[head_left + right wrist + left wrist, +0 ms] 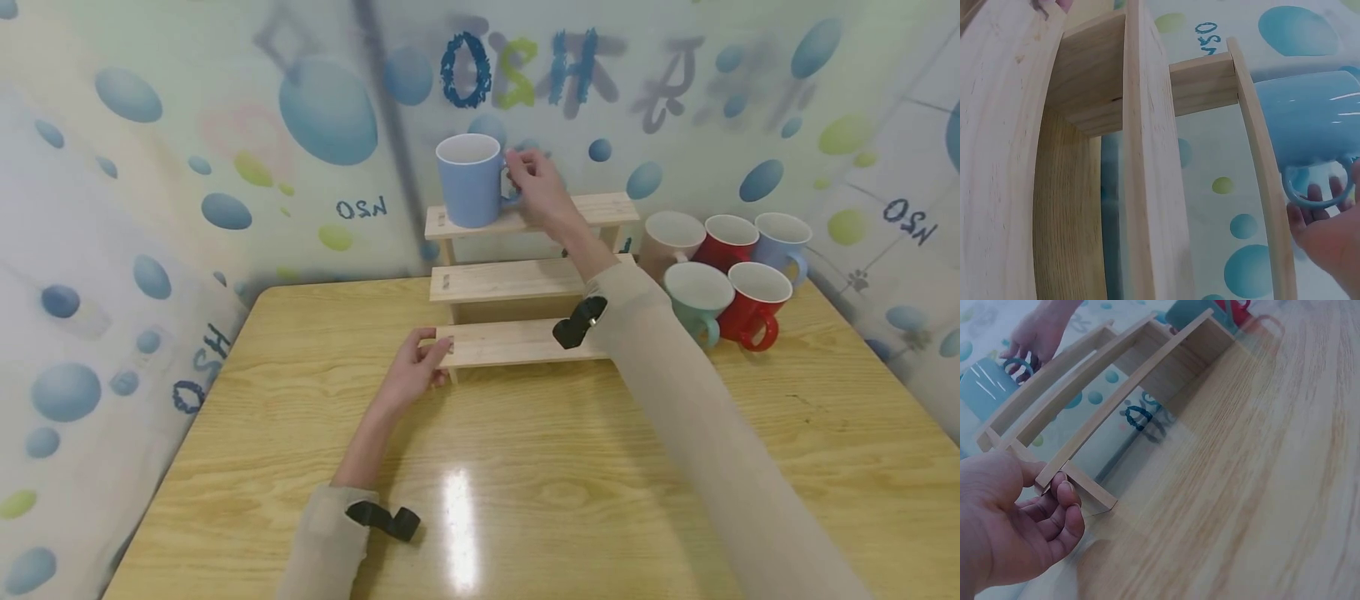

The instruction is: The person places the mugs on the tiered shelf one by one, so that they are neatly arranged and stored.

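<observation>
A light blue mug [469, 183] stands upright at the left end of the top tier of a stepped wooden rack [517, 280]. My right hand [538, 185] pinches the mug's handle, which points right. In the right wrist view, fingers of that hand [1329, 231] show behind the handle loop [1317, 201]. Down at the rack's lowest tier, my left hand [411, 372] grips the left end of the board. The left wrist view has the thumb on top of the board [1094, 422] and the curled fingers [1060, 515] beneath and beside it.
To the right of the rack stand several mugs close together: a pale pink one [670, 242], two red ones [750, 296], a mint green one [696, 296] and another light blue one [778, 242]. A patterned cloth wall [315, 217] rises behind the wooden table [570, 483].
</observation>
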The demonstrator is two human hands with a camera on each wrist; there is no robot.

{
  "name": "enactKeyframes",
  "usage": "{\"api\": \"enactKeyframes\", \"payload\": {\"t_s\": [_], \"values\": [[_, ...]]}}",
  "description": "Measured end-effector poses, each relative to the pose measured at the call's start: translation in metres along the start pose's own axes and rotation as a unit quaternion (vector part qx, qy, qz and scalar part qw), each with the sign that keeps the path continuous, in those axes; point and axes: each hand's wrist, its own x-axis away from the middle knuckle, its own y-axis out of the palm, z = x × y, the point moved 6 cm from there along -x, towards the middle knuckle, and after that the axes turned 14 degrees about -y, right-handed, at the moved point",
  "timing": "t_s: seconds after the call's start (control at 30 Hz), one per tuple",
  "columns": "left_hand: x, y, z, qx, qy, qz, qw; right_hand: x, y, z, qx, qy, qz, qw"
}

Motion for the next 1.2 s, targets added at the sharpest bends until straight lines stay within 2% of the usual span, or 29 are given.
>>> {"api": "enactKeyframes", "payload": {"t_s": [0.17,0.4,0.53,0.73,0.93,1.2], "values": [[0.0,0.0,-0.001,0.004,0.0,-0.002,1.0,0.005,-0.012,-0.003,0.004,-0.013,0.003,1.0],[-0.001,0.001,-0.001,0.003,0.0,-0.005,1.0,0.013,-0.041,-0.005,0.047,-0.067,0.042,0.996],[0.0,0.001,0.0,0.001,0.001,-0.006,1.0,0.02,-0.058,-0.005,0.064,-0.072,0.058,0.994],[-0.001,0.001,0.0,0.001,0.0,-0.005,1.0,0.03,-0.076,-0.01,0.056,-0.094,0.069,0.992],[-0.001,0.0,0.0,0.004,-0.001,-0.003,1.0,0.043,-0.095,-0.015,0.064,-0.088,0.063,0.992],[-0.001,0.001,0.0,0.002,-0.001,-0.005,1.0,0.062,-0.125,-0.014,0.11,-0.071,0.069,0.989]]}}
